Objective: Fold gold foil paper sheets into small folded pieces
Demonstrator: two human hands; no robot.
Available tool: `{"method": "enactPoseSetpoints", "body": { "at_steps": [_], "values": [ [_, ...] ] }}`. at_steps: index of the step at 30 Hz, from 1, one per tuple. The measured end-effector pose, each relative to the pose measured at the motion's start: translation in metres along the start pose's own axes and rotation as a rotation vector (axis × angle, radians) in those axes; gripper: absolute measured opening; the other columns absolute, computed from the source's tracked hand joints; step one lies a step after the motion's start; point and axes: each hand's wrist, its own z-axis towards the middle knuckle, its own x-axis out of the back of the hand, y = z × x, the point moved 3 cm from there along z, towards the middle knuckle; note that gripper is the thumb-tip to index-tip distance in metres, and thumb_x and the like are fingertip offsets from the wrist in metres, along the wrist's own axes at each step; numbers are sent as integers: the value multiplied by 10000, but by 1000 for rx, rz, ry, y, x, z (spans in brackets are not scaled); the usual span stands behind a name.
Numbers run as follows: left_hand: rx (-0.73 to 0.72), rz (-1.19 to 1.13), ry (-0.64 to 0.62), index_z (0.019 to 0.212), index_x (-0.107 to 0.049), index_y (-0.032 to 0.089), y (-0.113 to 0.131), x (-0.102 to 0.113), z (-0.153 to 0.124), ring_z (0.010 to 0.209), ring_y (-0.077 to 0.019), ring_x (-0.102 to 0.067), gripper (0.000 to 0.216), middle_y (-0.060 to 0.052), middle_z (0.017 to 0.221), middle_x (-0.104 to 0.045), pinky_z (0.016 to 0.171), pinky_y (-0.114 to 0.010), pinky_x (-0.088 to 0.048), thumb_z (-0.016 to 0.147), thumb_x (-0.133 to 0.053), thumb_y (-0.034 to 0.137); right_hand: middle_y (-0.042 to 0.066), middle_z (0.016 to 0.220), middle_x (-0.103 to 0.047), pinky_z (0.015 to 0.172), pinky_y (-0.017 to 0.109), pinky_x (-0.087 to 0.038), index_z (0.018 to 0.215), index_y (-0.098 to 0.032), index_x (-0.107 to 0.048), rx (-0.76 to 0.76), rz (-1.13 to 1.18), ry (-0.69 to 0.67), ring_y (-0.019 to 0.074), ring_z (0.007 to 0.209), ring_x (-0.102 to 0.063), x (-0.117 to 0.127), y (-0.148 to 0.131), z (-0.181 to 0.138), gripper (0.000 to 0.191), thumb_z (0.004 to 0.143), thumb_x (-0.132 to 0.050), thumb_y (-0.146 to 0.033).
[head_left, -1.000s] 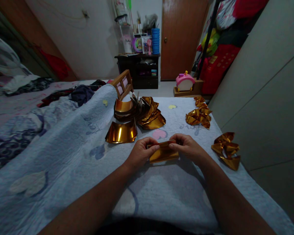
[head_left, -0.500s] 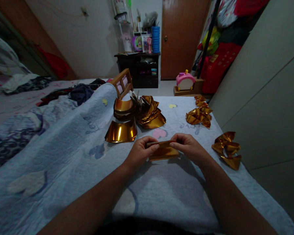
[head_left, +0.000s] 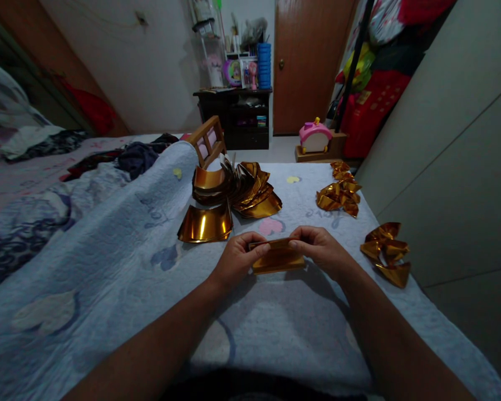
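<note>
A sheet of gold foil paper (head_left: 279, 258), partly folded into a narrow oblong, is held just above the bed by both hands. My left hand (head_left: 239, 257) pinches its left end between thumb and fingers. At the upper right corner, my right hand (head_left: 320, 248) grips the same sheet, thumb on the near side. Beyond the hands lies a fanned stack of gold foil sheets (head_left: 256, 195), with a smaller pile of curved gold sheets (head_left: 205, 224) in front of it on the left.
Folded gold foil pieces (head_left: 386, 253) lie near the bed's right edge, with another cluster of folded pieces (head_left: 339, 195) farther back. A patterned light-blue quilt (head_left: 150, 312) covers the bed and rises in a ridge on the left. A small wooden frame (head_left: 209, 142) stands behind the stack.
Both hands keep hold of the foil sheet. Its upper folded edge has tilted slightly, showing more gold surface between the thumbs. The piles look unchanged.
</note>
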Motion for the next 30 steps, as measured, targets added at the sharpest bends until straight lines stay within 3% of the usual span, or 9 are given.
{"method": "enactPoseSetpoints", "body": {
  "at_steps": [8,23,30],
  "values": [
    [28,-20,24,779,-710,162,3,-2,-2,576,-105,-472,197,13,630,-575,550,-223,-364,736,-782,340,-3,704,-585,606,260,-378,770,-172,-662,19,6,19,131,645,-495,0,-2,0,281,770,-706,-449],
    [5,-22,0,789,-729,166,4,-2,-1,717,-139,-574,160,-14,755,-650,673,-247,-441,763,-769,319,-28,653,-535,574,253,-340,750,-176,-647,41,-1,21,117,605,-452,0,-3,-1,285,792,-677,-456],
    [-5,-38,47,797,-725,166,3,1,-2,723,-148,-591,202,-18,762,-662,693,-261,-460,731,-807,339,-35,651,-521,600,263,-341,746,-184,-644,61,-6,39,119,607,-429,1,-4,0,252,799,-671,-430]
  ]
}}
